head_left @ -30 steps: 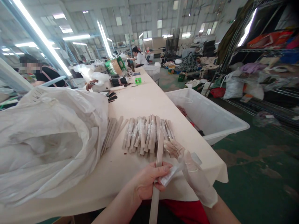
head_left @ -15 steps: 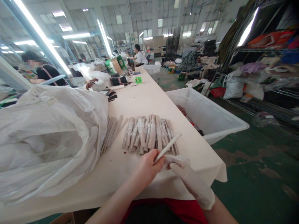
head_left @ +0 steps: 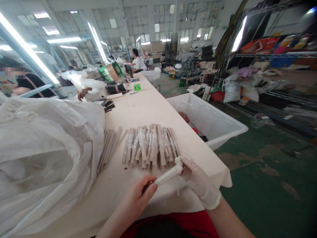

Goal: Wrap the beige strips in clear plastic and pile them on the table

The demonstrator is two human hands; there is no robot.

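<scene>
1. The left hand (head_left: 142, 193), bare, clamps the near end of a pale strip (head_left: 167, 176) between thumb and fingers.
2. The gloved right hand (head_left: 196, 180) closes around its far end; the hands are apart, the strip slanting between them above the table (head_left: 158, 105), just nearer than the bundles (head_left: 151, 145).
3. It looks light and fairly stiff lengthwise, probably not fragile; its smooth surface may slip.
4. A pinch near each end should steady it best.
</scene>
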